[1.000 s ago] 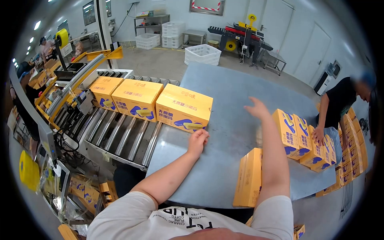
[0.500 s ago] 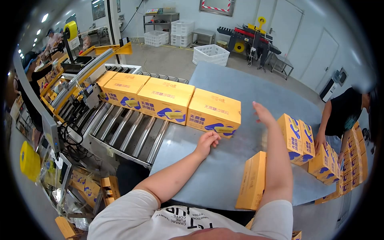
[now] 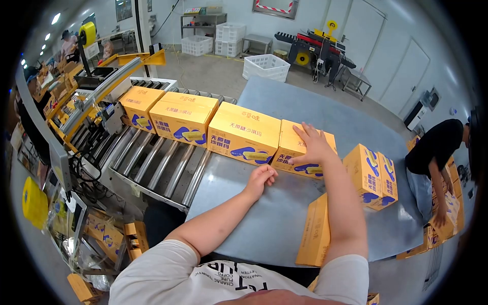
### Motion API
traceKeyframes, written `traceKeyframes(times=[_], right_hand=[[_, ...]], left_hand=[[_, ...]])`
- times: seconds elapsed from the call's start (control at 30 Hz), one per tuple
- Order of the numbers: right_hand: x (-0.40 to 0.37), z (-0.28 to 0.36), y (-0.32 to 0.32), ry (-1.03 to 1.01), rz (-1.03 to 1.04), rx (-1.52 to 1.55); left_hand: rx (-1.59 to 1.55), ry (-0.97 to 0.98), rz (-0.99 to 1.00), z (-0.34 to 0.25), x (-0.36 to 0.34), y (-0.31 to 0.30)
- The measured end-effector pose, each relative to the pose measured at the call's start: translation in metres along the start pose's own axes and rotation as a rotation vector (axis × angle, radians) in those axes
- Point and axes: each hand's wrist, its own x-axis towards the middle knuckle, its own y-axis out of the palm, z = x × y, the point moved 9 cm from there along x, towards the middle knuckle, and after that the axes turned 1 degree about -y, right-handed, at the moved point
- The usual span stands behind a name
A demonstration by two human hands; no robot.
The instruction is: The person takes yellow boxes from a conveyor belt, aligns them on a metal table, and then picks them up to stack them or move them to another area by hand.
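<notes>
My right hand lies with spread fingers on the top and front edges of a yellow carton with blue print. That carton ends a row on the grey table and roller conveyor, touching the neighbouring carton. Further left in the row are another carton and one at the machine. My left hand is loosely closed just in front of the row, its fingertips near the cartons' lower edge. Whether it holds anything is hidden. Beside my right forearm, a carton stands near the table's front edge.
Two upright cartons stand on the table to the right. Beyond them a co-worker bends over stacked cartons. The roller conveyor leads left into a yellow-framed machine. White crates stand behind.
The carton row has shifted left, and another carton now sits at its right end under my right hand. The co-worker has moved right; the cartons under their hand have left the table.
</notes>
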Motion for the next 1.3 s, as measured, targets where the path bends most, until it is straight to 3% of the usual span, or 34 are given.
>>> traceKeyframes(times=[0.07,0.17,0.27,0.37,0.47,0.6,0.67,0.77,0.9,1.1,1.2,1.23,1.3], right_hand=[[0.006,-0.013,0.0,0.029,0.073,0.086],[0.004,-0.034,-0.001,0.119,0.001,0.192],[-0.004,-0.035,0.003,0.079,-0.105,-0.05],[0.003,-0.036,0.0,0.108,-0.156,0.065],[-0.005,-0.011,-0.027,0.127,0.008,-0.032],[-0.003,0.004,-0.042,0.201,-0.209,-0.073],[-0.002,-0.008,-0.025,0.276,-0.291,-0.167],[0.002,-0.089,0.005,0.478,-0.325,0.042],[-0.009,-0.117,0.013,0.503,-0.103,0.179],[-0.024,-0.003,-0.052,0.575,0.095,-0.301],[-0.004,0.054,-0.008,0.209,0.207,-0.159],[-0.01,0.053,-0.019,0.299,0.078,-0.303],[-0.005,0.005,-0.004,0.337,0.246,-0.083]], left_hand=[[0.006,0.0,0.0,0.002,0.001,-0.001],[0.009,-0.002,-0.01,0.001,0.001,-0.002],[0.002,0.003,-0.022,0.0,0.001,-0.003],[0.01,0.01,-0.025,-0.001,0.0,-0.003],[0.012,-0.002,-0.04,-0.002,0.001,-0.005],[-0.065,0.021,-0.07,-0.004,0.003,-0.007],[-0.077,0.021,-0.069,-0.006,0.003,-0.007],[-0.04,0.003,-0.083,-0.002,0.004,-0.011],[-0.099,0.018,-0.107,-0.003,0.005,-0.016],[-0.111,0.023,-0.114,0.0,0.007,-0.014],[-0.082,0.038,-0.103,-0.001,0.006,-0.012],[-0.072,0.041,-0.104,-0.002,0.006,-0.012],[-0.052,0.034,-0.108,-0.004,0.003,-0.014]])
